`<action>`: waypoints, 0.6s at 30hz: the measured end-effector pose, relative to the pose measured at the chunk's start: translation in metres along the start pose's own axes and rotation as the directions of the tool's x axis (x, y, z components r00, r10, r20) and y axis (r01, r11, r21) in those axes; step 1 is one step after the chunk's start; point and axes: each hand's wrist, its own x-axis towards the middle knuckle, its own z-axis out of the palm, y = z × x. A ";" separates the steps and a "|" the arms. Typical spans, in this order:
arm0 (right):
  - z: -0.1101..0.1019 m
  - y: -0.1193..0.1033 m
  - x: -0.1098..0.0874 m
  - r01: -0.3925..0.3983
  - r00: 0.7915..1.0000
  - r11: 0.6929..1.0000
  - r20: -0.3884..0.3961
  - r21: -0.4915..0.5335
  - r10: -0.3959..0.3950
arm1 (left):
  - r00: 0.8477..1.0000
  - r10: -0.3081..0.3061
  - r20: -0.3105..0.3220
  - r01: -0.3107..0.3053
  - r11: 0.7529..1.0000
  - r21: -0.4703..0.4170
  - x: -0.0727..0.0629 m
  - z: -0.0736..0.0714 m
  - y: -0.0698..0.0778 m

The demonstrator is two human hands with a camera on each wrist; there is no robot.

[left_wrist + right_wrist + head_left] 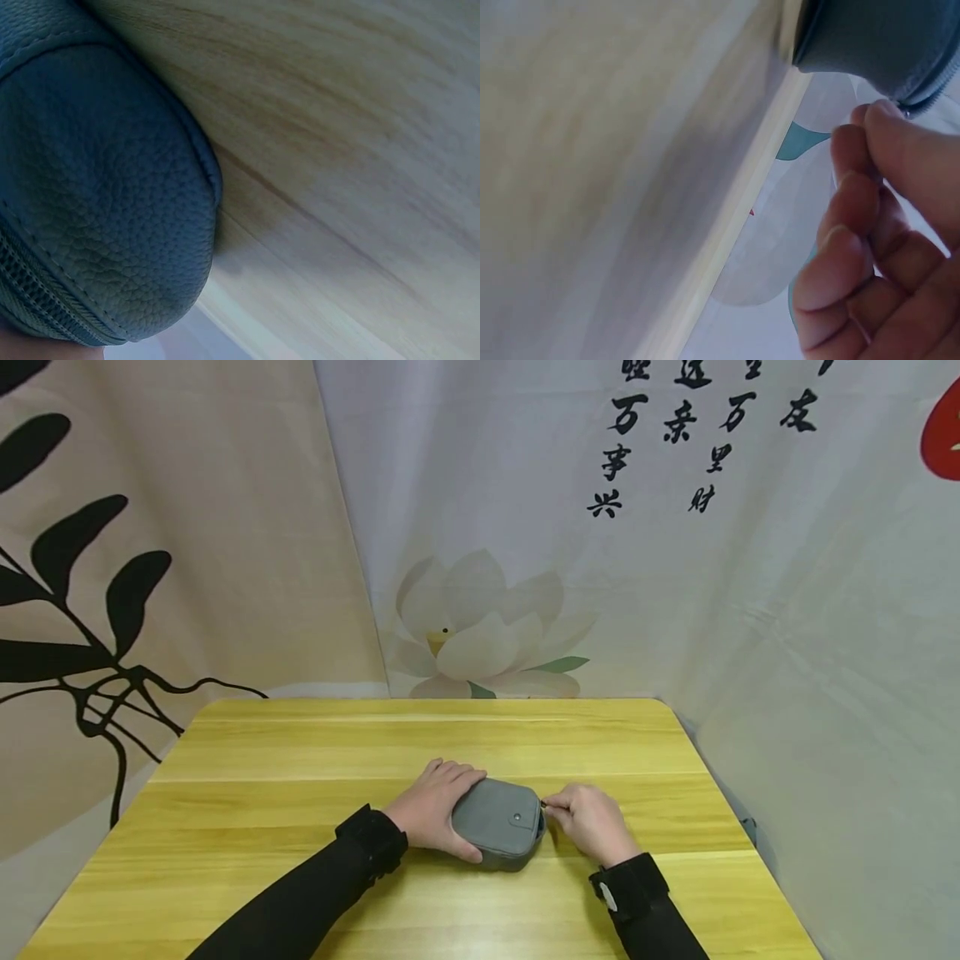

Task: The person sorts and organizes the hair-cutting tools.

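Observation:
A small grey leather pouch [487,814] with a snap tab sits on the table near its middle. My left hand [435,806] grips its left end, with the thumb on the near side and the fingers over the far side. Pebbled leather [112,187] and a zipper [41,285] running along the pouch's edge fill the left of the left wrist view. At the pouch's right end, my right hand [588,822] pinches the zipper pull between thumb and forefinger. The pull is mostly hidden by the fingertips [885,112]; the pouch's end there looks partly unzipped.
The light wooden table [300,752] extends around the pouch on all sides. Behind it hangs a cloth backdrop [480,510] printed with a lotus, dark leaves and black characters. More pale cloth [840,693] hangs along the right side.

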 end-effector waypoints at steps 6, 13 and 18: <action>0.000 -0.001 -0.005 -0.006 1.000 1.000 -0.007 -0.005 0.006 | 1.000 0.002 -0.011 -0.002 1.000 -0.006 0.000 -0.001 0.001; -0.001 -0.003 -0.014 0.009 0.999 1.000 -0.032 0.007 -0.009 | 1.000 0.001 -0.007 -0.001 1.000 -0.004 -0.001 0.001 0.001; -0.002 -0.004 -0.020 0.019 0.999 1.000 -0.037 0.019 -0.018 | 1.000 -0.004 -0.005 0.004 1.000 -0.009 -0.001 0.003 0.002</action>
